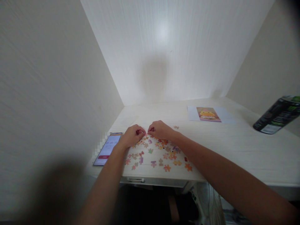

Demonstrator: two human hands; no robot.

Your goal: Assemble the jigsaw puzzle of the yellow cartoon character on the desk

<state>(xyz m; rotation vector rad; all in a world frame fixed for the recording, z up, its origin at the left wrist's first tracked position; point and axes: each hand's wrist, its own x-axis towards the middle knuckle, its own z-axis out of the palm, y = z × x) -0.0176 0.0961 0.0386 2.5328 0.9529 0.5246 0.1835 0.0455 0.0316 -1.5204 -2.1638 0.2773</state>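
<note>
Puzzle pieces [172, 155] are lying scattered near the front of the table [234, 150], mostly between the forearms; pink, red and tan ones are spreading loosely beside the left forearm [103, 184]; the left hand [132, 136] is holding its thumb and fingertips together on a small pink piece [146, 134] (the blur is hiding its exact outline); a green piece [150, 151] is lying in the middle, with a purple piece [153, 163] nearer the edge; the right hand [160, 129] is meeting the left, its fingers bunching and pinching the same pink piece; orange and yellow ones are crowding below it; a tan piece [176, 127] is lying alone beyond the right forearm [217, 165], while an orange piece [188, 167] is resting on its near side.

A pale left wall [47, 78] is rising beside the whitish, grained table; a drawer handle [136, 180] is showing below the front edge; the back wall [199, 47] is carrying a soft shadow [153, 73]; a printed sheet [208, 114] is lying farther right, picturing a yellow figure.

The phone [108, 149] at left is displaying what looks like 00:00:55 above a red button; the dark can [277, 115] at right is bearing green lettering, too blurred for reading.
</note>
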